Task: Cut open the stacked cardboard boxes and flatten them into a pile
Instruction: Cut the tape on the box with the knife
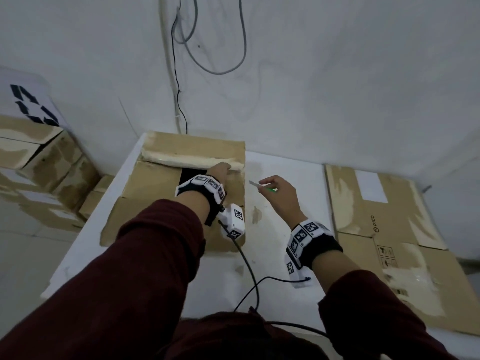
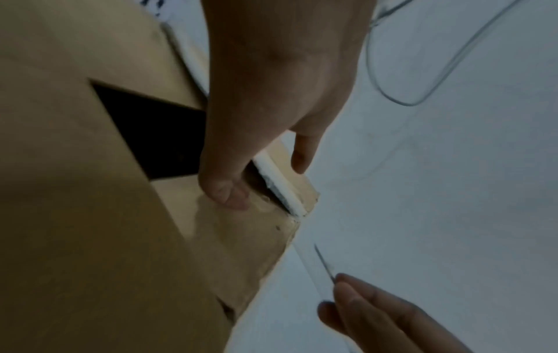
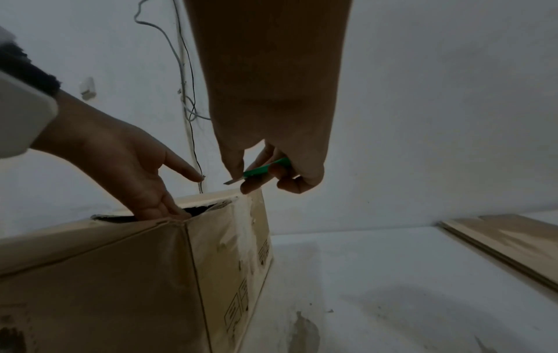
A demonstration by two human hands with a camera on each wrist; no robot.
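A brown cardboard box [image 1: 155, 183] stands on the white table [image 1: 280, 258], its top flaps parted by a dark slit. My left hand [image 1: 220, 168] reaches into that slit near the box's right end. In the right wrist view its fingers [image 3: 163, 210] dip straight into the gap and its index finger points outward; the tips are hidden inside. My right hand [image 1: 280, 196] hovers just right of the box and grips a green utility knife [image 1: 259, 185]. The blade [image 3: 232, 182] is bare and points at the box's top right corner without touching it.
Flattened boxes [image 1: 389, 242] lie in a pile at the table's right side. Several unopened boxes [image 1: 44, 162] are stacked on the floor at the left. Cables [image 1: 181, 100] hang down the wall behind the box. A black wrist cable [image 1: 249, 276] trails over the table's near part.
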